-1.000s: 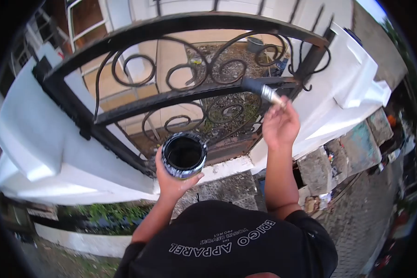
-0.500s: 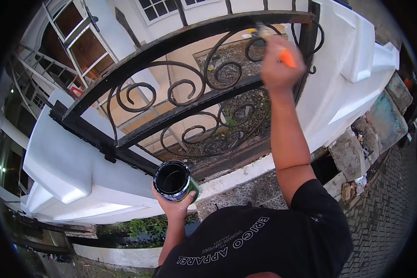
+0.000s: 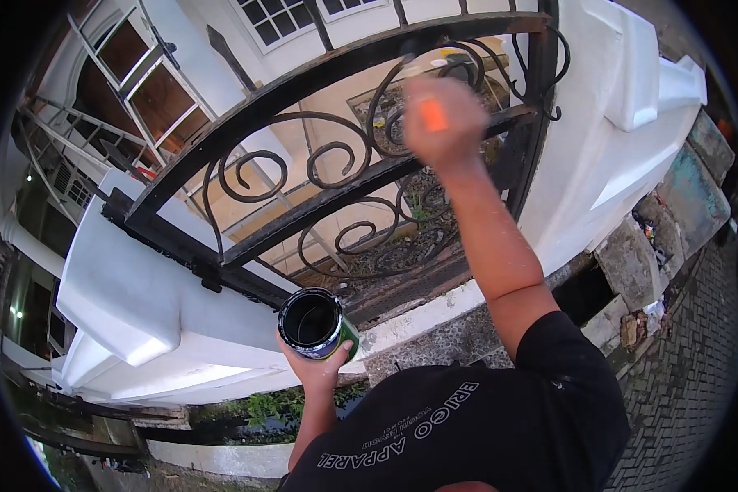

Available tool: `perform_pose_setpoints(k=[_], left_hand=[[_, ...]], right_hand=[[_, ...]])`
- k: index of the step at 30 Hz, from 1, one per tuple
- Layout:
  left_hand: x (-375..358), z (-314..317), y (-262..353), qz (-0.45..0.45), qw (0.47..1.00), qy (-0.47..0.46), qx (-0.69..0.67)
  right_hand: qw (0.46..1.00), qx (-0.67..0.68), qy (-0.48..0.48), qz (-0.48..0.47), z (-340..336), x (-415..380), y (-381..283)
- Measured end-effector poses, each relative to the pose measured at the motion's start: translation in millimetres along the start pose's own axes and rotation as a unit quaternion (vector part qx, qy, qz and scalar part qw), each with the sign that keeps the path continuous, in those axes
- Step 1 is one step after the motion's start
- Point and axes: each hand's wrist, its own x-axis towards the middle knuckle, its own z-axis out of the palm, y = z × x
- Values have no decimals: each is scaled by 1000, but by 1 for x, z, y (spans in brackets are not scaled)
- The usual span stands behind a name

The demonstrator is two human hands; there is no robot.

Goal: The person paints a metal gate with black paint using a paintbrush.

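Note:
My left hand [image 3: 316,369] is wrapped around a paint can [image 3: 348,334] with a green-and-dark label, held upright below the gate. Its open top shows black paint inside and smears on the rim. My right hand [image 3: 447,123], blurred by motion, grips a paintbrush [image 3: 432,115] by its orange handle. The blurred bristle end points up at the curved top rail of the black iron gate [image 3: 320,70] and overlaps it in this view. Scrolled bars [image 3: 334,164] fill the gate below that rail, and my right forearm hides part of the lower scrolls.
White wall pillars [image 3: 123,287] flank the gate on both sides. Beyond it stand a metal ladder [image 3: 148,70] and a house front with windows. Concrete slabs [image 3: 631,262] and an open drain gap [image 3: 584,293] lie to the right, beside brick paving [image 3: 672,402].
My right hand has swept left along the top rail with the paintbrush. My left hand keeps hold of the paint can, and the whole view has shifted slightly.

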Motion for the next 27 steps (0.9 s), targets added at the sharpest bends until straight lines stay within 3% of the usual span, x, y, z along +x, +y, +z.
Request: perform_pose_setpoints(k=[2,4,9,10,12,15,16,18,21,22,24,25,27], left_hand=[[-2,-1,-5,-8,1000,4,1],[-1,-3,-5,-11,1000,7,4],[-1,-7,-8,6,1000,-1,3],[0,-6,-8,4,1000,-2,9],[-1,-2,-4,1,1000,0,7],[0,2,-6,1,1000,5,22],[0,2,-7,6,999,9,36],[-1,3,-8,7,999,4,34],[-3,5,-7,5,1000,2,23],[-3,7,-6,3,1000,2,16],[-2,13,-2,-2,1000,8,7],[-3,15,-1,-7,1000,10,0],[-3,18,-6,0,1000,16,1]], right_hand=[[998,43,-39,-23,10,-5,-30],[984,173,-27,41,14,-6,-40],[960,99,114,238,-21,12,28],[960,97,117,235,-22,15,32],[992,-44,79,92,-25,21,38],[999,24,-24,-23,-1,15,-7],[999,27,-22,-21,-2,15,-8],[972,208,19,105,-2,15,-9],[920,198,80,329,-18,13,42],[920,200,79,329,-22,16,53],[975,31,133,178,-26,22,67],[990,-26,110,86,-27,27,59],[999,-10,47,6,-11,22,23]])
